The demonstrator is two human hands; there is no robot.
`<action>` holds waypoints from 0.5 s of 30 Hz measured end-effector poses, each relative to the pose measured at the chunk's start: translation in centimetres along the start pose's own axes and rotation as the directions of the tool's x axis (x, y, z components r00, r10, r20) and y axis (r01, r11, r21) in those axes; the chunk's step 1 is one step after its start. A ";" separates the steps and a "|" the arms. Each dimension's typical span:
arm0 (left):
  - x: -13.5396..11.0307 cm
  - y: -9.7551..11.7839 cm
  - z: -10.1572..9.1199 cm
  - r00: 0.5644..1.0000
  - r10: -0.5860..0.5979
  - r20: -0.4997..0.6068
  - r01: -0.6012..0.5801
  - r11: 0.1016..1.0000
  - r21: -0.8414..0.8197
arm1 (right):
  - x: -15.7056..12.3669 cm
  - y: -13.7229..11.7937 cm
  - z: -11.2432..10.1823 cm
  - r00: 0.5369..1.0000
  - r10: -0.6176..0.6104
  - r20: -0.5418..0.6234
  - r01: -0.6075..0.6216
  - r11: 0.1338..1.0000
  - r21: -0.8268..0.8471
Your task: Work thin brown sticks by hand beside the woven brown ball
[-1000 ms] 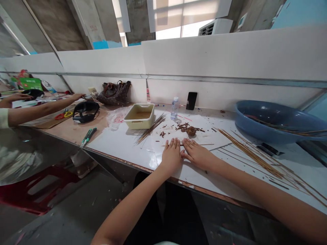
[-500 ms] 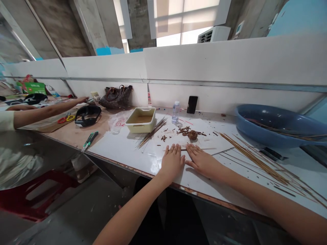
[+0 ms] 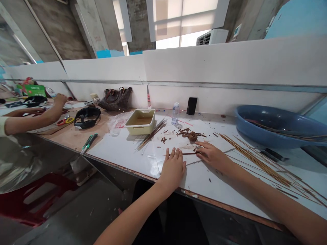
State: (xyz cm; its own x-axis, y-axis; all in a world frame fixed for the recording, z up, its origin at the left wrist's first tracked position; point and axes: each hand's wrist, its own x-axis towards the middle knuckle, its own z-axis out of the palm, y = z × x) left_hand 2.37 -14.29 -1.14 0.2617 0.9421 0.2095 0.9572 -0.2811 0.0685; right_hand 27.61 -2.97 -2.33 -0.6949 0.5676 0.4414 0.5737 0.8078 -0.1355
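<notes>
Head view: what just moved?

The right hand (image 3: 212, 156) has slid away from the left and forward over the white board (image 3: 138, 161). Half a second ago, both hands lay flat, side by side, at the near edge of a paper sheet (image 3: 214, 144). Now the right hand's fingertips (image 3: 200, 148) have reached the end of a thin brown stick (image 3: 181, 153).

Is it pinching that stick?

I can't tell. The fingers are bunched and curved over the stick's end, with the thumb hidden or close in, but no clear pinch shows.

And the left hand (image 3: 173, 168)?

It's empty and flat on the board, with its 4 fingers and thumb spread. Its fingertips stop just short of the stick.

Where does the stick lie?

It lies flat and nearly level across the paper, just in front of a knobbly brown lump (image 3: 192, 136) and scattered brown chips (image 3: 183, 131). So it's now at the right hand, no longer out in front of both.

What else is close by?

There are 2 loose bundles of thin sticks, 1 on each side: the left bundle (image 3: 150, 135) near a cream plastic tray (image 3: 140, 119), and the right bundle (image 3: 255, 160) below a blue basin (image 3: 276, 126). Farther along, a co-worker's raised hand (image 3: 60, 102) is working beyond red-and-yellow scissors (image 3: 65, 120).
</notes>
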 end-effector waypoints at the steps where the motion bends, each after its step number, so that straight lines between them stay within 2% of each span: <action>1: 0.4 -0.1 0.1 1.000 0.013 0.004 -0.013 1.000 0.009 | -0.2 0.0 0.2 0.999 -0.002 -0.034 0.003 1.000 0.028; 4: 2.0 -0.3 0.4 0.996 0.092 0.016 -0.092 0.996 0.010 | -0.8 -0.5 0.8 0.994 0.006 -0.108 0.003 0.996 0.084; 8: 4.2 -0.1 0.6 0.986 0.166 -0.022 -0.167 0.985 -0.053 | -0.8 -1.0 0.8 0.991 0.017 -0.135 -0.002 0.994 0.108; 11: 4.7 0.3 0.8 0.984 0.154 -0.091 -0.163 0.981 -0.106 | -0.8 -1.2 0.2 0.992 0.016 -0.122 0.001 0.991 0.137; 15: 4.0 0.2 1.1 0.976 0.116 -0.187 -0.148 0.975 -0.165 | -1.0 -1.2 -0.3 0.995 -0.004 -0.102 0.023 0.982 0.185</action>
State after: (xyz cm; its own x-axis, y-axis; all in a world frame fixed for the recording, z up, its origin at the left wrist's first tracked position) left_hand 3.80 -10.35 -1.39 0.3434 0.8524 0.3943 0.8746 -0.4432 0.1964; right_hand 27.73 -4.56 -2.36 -0.6494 0.5449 0.5305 0.4672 0.8363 -0.2870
